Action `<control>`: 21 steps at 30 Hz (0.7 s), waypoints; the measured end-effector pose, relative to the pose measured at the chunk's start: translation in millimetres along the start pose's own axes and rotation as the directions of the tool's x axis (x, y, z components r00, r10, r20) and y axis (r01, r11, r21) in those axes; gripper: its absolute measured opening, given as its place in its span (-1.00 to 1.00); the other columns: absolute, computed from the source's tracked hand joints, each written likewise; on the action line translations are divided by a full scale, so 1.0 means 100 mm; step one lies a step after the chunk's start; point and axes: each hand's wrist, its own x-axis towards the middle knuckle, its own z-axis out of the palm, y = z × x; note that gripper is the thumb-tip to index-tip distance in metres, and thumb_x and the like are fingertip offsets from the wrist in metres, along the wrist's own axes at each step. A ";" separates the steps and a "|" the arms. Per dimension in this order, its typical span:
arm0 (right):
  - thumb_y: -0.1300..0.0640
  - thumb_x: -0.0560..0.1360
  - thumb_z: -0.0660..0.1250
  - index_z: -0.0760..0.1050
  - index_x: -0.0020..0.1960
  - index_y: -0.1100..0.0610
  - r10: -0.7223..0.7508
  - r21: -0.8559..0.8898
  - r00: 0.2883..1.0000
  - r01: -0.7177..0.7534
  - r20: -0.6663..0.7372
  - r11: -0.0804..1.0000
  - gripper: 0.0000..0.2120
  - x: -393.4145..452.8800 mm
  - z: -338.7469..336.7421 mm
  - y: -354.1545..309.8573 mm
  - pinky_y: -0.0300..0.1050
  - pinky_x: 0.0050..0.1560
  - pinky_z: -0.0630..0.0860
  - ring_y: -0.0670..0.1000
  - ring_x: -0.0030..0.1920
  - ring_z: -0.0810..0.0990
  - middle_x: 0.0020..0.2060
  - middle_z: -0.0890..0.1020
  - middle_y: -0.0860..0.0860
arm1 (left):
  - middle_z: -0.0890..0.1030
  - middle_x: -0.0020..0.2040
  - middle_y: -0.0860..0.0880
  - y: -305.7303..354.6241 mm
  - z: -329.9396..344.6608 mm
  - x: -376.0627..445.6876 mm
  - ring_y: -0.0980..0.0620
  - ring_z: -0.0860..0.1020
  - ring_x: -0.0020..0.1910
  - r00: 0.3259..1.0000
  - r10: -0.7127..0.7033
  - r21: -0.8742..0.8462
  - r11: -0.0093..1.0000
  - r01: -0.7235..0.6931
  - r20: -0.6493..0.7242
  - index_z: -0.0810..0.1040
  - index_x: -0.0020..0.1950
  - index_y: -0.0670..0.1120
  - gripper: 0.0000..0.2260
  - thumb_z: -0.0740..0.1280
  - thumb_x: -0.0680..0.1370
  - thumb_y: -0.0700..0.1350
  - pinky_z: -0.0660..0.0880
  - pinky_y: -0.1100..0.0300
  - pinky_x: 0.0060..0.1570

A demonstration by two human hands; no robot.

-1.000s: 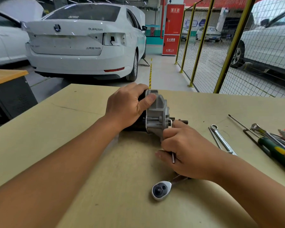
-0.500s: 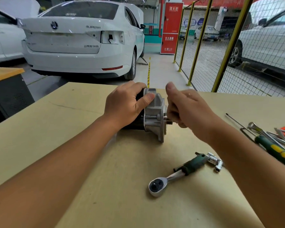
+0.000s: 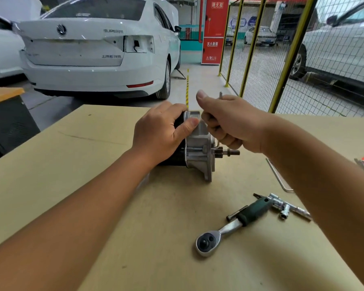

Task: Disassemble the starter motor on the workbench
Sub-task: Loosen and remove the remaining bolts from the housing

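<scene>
On the workbench (image 3: 93, 185), left hand (image 3: 158, 135) grips starter motor (image 3: 200, 152); right hand (image 3: 229, 122) clutches hex key (image 3: 220, 95)

One starter motor (image 3: 200, 152), one ratchet (image 3: 229, 227), two hands, three cars.

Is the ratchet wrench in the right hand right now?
No, the ratchet wrench lies on the workbench, while the right hand grips a thin metal tool.

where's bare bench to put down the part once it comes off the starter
Bare tan workbench left of the left forearm, and behind the black-and-silver starter motor. Crowded on the right: green-handled ratchet, chrome sockets and a thin bent steel rod.
</scene>
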 end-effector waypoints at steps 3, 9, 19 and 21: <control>-0.36 0.61 0.10 0.30 -0.45 -0.01 0.008 0.031 1.000 -0.008 -0.024 0.999 -0.41 0.00 0.01 0.02 -0.24 -0.51 0.12 -0.05 -0.53 0.16 -0.52 0.31 -0.06 | 0.44 -0.13 0.11 0.00 0.00 0.00 0.04 0.42 -0.15 1.000 0.002 -0.003 1.000 -0.002 0.001 0.62 0.22 0.01 -0.47 0.09 0.61 0.36 0.27 0.14 -0.25; -0.18 0.68 0.08 0.34 -0.35 0.13 -0.297 -0.231 0.954 0.281 -0.034 0.931 -0.46 -0.10 0.15 0.02 -0.06 -0.40 0.21 0.05 -0.43 0.21 -0.43 0.28 0.08 | 0.37 -0.19 0.11 0.01 -0.01 0.00 0.02 0.38 -0.21 1.000 0.014 -0.010 1.000 -0.014 -0.020 0.60 0.12 0.00 -0.53 0.13 0.61 0.33 0.23 0.16 -0.29; -0.29 0.57 -0.01 0.18 -0.42 0.04 -0.524 -0.441 0.846 0.436 -0.095 0.784 -0.46 -0.30 0.28 0.33 -0.05 -0.38 0.12 -0.04 -0.48 0.17 -0.52 0.20 -0.05 | 0.60 -0.07 -0.02 0.01 -0.01 0.01 -0.12 0.56 -0.09 1.000 0.010 0.005 1.000 -0.010 -0.008 0.62 0.17 0.00 -0.45 0.09 0.59 0.38 0.33 0.13 -0.25; -0.26 0.59 -0.02 0.15 -0.42 0.01 -0.563 -0.502 0.823 0.455 -0.080 0.736 -0.49 -0.30 0.28 0.33 -0.08 -0.40 0.10 -0.03 -0.48 0.18 -0.54 0.18 -0.05 | 0.59 -0.08 0.00 0.01 -0.01 0.00 -0.11 0.56 -0.10 1.000 0.005 -0.002 1.000 -0.005 -0.014 0.62 0.17 0.01 -0.46 0.09 0.60 0.38 0.34 0.13 -0.25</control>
